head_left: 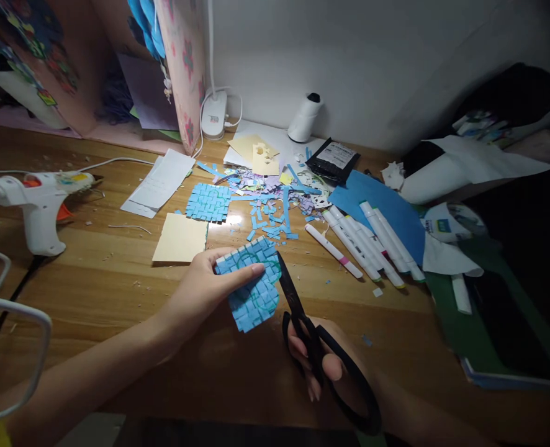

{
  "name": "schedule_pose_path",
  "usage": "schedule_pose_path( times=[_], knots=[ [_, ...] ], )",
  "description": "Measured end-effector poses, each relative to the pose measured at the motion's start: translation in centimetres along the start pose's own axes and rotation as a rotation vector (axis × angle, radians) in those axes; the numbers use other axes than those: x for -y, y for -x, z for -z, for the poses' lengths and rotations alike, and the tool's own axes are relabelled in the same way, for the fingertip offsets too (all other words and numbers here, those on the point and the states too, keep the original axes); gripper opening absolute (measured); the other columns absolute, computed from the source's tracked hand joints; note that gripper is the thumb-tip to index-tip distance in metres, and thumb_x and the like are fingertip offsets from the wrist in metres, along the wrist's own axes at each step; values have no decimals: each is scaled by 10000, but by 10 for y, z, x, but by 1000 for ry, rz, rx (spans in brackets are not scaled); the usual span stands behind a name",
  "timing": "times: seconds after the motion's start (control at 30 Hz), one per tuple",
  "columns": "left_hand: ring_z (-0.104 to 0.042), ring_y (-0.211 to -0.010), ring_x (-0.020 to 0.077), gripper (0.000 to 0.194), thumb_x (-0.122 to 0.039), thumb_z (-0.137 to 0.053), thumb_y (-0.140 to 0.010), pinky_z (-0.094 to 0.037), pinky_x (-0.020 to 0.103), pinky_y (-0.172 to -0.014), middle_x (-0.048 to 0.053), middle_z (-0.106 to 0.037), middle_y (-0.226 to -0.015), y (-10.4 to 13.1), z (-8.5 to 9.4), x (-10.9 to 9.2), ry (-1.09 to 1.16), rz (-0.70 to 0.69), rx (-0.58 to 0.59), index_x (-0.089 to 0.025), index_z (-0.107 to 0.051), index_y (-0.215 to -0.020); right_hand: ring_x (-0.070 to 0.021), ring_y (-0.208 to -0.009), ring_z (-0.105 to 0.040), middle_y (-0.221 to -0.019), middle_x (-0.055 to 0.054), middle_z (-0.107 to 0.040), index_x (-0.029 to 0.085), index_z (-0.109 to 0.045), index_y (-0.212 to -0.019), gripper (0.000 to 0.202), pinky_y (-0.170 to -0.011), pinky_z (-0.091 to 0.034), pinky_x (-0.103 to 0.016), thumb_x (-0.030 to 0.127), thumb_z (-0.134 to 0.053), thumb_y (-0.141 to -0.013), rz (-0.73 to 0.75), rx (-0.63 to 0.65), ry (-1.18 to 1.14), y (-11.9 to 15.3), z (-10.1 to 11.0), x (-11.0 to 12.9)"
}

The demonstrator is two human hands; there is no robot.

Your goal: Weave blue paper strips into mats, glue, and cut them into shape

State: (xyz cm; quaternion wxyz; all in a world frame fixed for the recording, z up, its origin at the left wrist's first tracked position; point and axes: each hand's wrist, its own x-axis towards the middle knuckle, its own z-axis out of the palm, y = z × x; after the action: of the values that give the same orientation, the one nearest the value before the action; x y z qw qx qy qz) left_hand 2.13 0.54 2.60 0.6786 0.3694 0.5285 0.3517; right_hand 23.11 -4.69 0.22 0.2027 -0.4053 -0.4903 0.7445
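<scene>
Pinched between thumb and fingers of my left hand (210, 279) is a woven blue paper piece (255, 304) with green marker lines; its right edge is cut in a curve. My right hand (321, 360) has its fingers through the handles of black scissors (298, 304). The blades lie at the right edge of the woven piece, pointing up and away; whether they touch the paper is hard to tell. A second woven blue piece (208, 202) with green lines lies flat on the table beyond my left hand, close to a cream paper square (180, 238).
Blue and purple paper scraps (275, 192) are heaped toward the wall. Several white markers (359, 242) lie at the right, partly over blue paper (377, 211). A white glue gun (37, 198) stands at the left. White paper slips (158, 182) lie near a power strip (214, 115).
</scene>
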Motion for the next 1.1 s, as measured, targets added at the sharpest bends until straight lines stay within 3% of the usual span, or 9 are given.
schedule_pose_path(
  times=[0.23,0.47,0.7,0.97,1.1],
  knots=[
    [-585,-549,98,271,-374,-754,-657,-455,172,-495,4,-662,-690,-3,2,-2,-8,-2,-44,-151,-638,-759,-60,-401,-344,-565,68,-350,199,-425,-693,636,-361,-324,-200,794,-577,-529,-68,25,-82,1,3,0],
    [-611,-586,92,233,-351,-744,-685,-486,163,-514,10,-697,-777,-4,6,-5,48,28,-16,-178,-675,-825,-49,-444,-335,-651,46,-376,182,-449,-783,637,-418,-356,-198,802,-452,-633,-47,48,-70,6,3,-9],
    [-593,-501,107,231,-347,-769,-637,-485,187,-462,13,-679,-645,-6,9,-9,-72,109,92,-151,-665,-702,-81,-575,-410,-778,10,-408,193,-455,-907,763,-587,-446,-239,870,-342,-574,-29,182,-208,10,2,-18],
    [-596,-527,89,257,-356,-753,-662,-493,159,-467,-12,-664,-667,-3,4,-7,-86,47,57,-149,-635,-759,-97,-650,-417,-844,-16,-419,157,-495,-946,810,-634,-445,-258,865,-381,-570,0,176,-251,7,-1,-13],
    [-590,-517,80,266,-355,-751,-668,-502,156,-470,-13,-647,-644,-2,3,-5,-85,65,87,-134,-615,-724,-83,-616,-398,-821,-3,-403,164,-468,-898,735,-623,-434,-259,838,-401,-614,11,155,-208,6,-3,-8]
  ],
)
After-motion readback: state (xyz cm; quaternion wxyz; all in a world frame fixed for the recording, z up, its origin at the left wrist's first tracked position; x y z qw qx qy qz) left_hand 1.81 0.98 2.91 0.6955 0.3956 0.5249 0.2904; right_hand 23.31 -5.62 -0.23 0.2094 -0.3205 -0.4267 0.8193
